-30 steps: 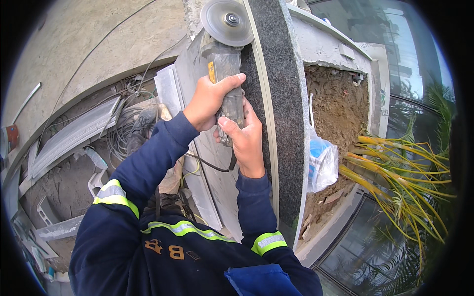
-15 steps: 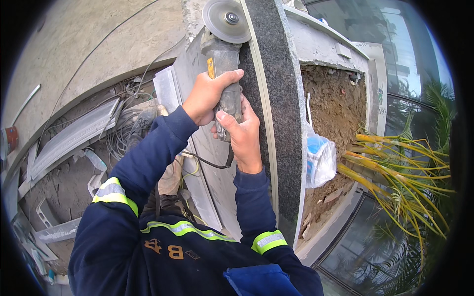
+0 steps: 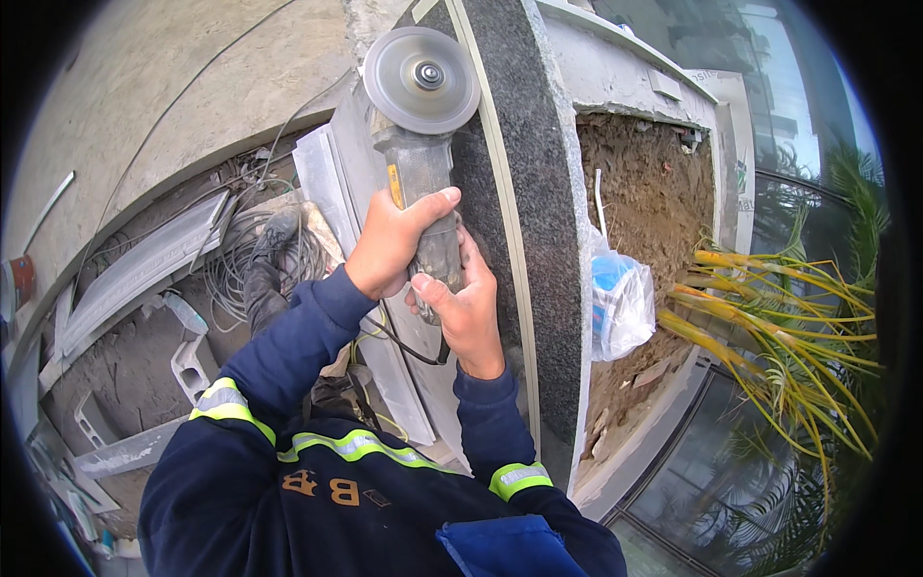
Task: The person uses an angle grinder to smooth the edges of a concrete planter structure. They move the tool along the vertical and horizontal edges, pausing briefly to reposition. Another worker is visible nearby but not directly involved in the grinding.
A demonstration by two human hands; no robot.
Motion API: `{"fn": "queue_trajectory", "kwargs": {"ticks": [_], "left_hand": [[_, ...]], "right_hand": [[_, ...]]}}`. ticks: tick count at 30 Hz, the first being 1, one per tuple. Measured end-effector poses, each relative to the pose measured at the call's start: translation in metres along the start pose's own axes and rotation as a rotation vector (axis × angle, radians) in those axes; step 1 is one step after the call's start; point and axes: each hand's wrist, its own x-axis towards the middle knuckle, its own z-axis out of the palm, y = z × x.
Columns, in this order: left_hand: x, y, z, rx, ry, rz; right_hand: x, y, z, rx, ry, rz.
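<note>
Dark speckled granite (image 3: 553, 221) runs as a long slab from the top centre of the frame down past its middle, with a pale narrow strip (image 3: 505, 192) along its left part. This is an outdoor building site: bare concrete paving (image 3: 212, 67) fills the upper left, and beyond its curved edge, at the left, dirt carries long grey boards (image 3: 154, 264), hollow blocks (image 3: 192, 367) and a coil of grey cable (image 3: 231, 264). Right of the granite lies a bed of brown soil (image 3: 644, 188), a clear plastic bag (image 3: 623, 313) with something blue and white inside near its left edge; yellow-stemmed plants (image 3: 760, 313) spread at the right of the frame, in front of dark glass panels (image 3: 673, 452). The angle grinder (image 3: 413, 154) is at the upper centre, its disc (image 3: 394, 82) toward the top of the frame and its round face turned to the camera. Its long axis runs almost straight up the frame, the rear end a touch farther right, and a black cord (image 3: 409, 353) curves below it. The disc's right rim meets the strip's edge in the view; whether they touch cannot be told. The left hand (image 3: 399, 240) has its fingers wrapped around the grey body, and the right hand (image 3: 466, 313) grips the rear part just below.
</note>
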Motion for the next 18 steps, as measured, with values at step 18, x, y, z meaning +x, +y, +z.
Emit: {"fn": "queue_trajectory", "kwargs": {"ticks": [18], "left_hand": [[-0.014,-0.011,0.004,-0.028,0.02,-0.006]], "right_hand": [[-0.018,-0.005,0.002,0.007,0.029,0.017]]}}
